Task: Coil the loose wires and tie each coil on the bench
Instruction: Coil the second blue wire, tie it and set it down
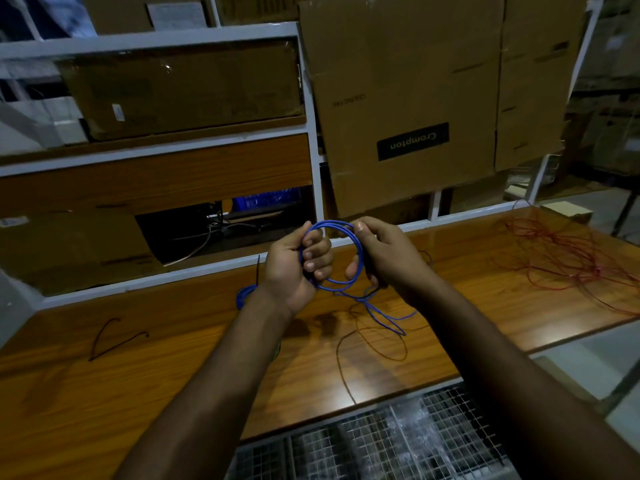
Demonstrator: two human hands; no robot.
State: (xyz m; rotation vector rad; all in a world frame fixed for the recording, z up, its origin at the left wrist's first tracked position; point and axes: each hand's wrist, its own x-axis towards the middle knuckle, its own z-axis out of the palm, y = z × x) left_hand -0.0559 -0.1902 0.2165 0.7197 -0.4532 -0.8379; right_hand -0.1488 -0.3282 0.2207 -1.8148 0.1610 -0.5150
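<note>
One cardboard box [408, 98] reads "Crompton", printed upside down.

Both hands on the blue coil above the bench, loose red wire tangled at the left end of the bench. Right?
Not quite. The head view shows the loose red wire tangled at the right end of the bench, not the left. The rest holds: the left hand and right hand both grip the blue coil above the bench.

Wire coil [337, 252] between fingers [317, 254] of both hands, above bench [138, 375]; tangled wire [568, 258] far right of fingers; bent tie [114, 336] left, on bench.
</note>
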